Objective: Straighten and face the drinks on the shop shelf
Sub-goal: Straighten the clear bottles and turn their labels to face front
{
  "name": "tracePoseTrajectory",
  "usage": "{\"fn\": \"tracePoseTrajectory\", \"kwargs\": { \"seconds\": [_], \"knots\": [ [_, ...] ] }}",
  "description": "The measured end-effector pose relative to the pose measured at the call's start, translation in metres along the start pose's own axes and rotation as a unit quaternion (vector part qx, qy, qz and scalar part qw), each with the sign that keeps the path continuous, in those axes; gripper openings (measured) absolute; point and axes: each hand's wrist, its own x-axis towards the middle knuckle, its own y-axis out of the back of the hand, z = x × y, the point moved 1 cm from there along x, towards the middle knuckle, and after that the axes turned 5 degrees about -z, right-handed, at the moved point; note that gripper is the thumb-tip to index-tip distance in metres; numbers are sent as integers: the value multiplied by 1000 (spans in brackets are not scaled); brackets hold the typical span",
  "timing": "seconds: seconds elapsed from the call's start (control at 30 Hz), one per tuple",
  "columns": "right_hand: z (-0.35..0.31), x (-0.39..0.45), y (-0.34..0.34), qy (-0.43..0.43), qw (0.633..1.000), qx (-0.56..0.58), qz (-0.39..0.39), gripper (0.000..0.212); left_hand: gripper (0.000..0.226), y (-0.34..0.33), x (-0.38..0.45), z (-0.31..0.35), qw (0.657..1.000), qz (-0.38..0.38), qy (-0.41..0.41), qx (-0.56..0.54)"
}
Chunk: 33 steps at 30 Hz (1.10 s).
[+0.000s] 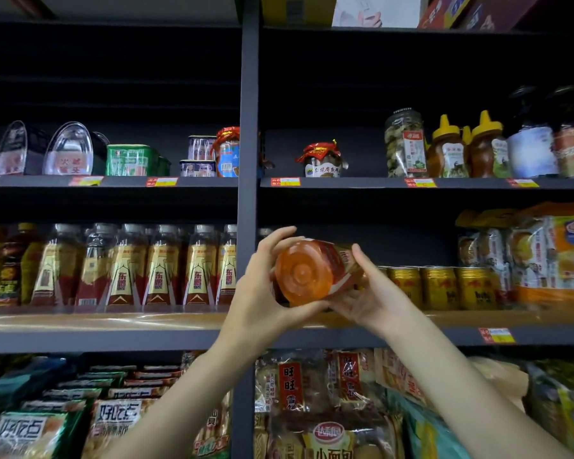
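Head view, looking up at dark metal shop shelving with a grey upright post [248,160] down the centre of the frame.

Centre of frame: both hands hold one orange plastic drink bottle [307,273], tipped on its side with its round ribbed base toward the camera; a red and cream label wraps its body. The bottle is lifted off the board, in front of the middle shelf [113,321], just right of the post.

Left hand [262,286]: fingers curled over the top of the bottle near its base, thumb under the lower edge. Gripping.

Right hand [368,289]: fingers wrapped round the far end of the bottle, thumb up along its side. Gripping.

Middle shelf, left of centre: row of clear bottles with gold and red labels [159,265], upright, faces forward, touching side by side. At far left, darker bottles with yellow caps [10,263].

Middle shelf, right of the hands: gold cans [441,288] in a row, upright. Beyond them, bagged snacks in orange packs [554,256], blurred.

Upper shelf: tins and jars at left, yellow-capped honey bottles [468,147] at right.

Bottom of frame: snack bags [312,385], overlapping.
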Motion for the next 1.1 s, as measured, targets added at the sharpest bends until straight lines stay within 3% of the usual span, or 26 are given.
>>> {"fn": "tracePoseTrajectory", "kwargs": {
  "seconds": [0.13, 0.27, 0.33, 0.53, 0.77, 0.83, 0.97, 1.1],
  "knots": [
    [-7, 4, 2, 21, 1000, -15, 3, 34, 82, 2, -5, -11, 999, -28, 23, 8],
    [-19, 6, 9, 155, 982, -111, -20, 75, 64, -1, -8, -24, 992, -90, 86, -21],
    [-22, 1, 10, 214, 959, -180, -51, 84, 49, -7, -10, -30, 990, -96, 99, -13],
    [-20, -2, 19, 249, 930, -263, -59, 89, 44, -26, -10, -44, 988, -108, 103, 30],
    [-51, -13, 55, 322, 894, -311, 14, 78, 36, -71, 15, -30, 980, -160, 50, 104],
    [-70, -17, 70, 373, 861, -345, 29, 75, 35, -91, 28, -23, 979, -151, 24, 133],
    [-116, -26, 100, 484, 733, -470, 85, 80, 35, -142, 62, -17, 979, -134, -1, 155],
    [-163, -18, 143, 525, 627, -564, 119, 84, 36, -205, 92, -19, 966, -128, 5, 227]
  ]
}}
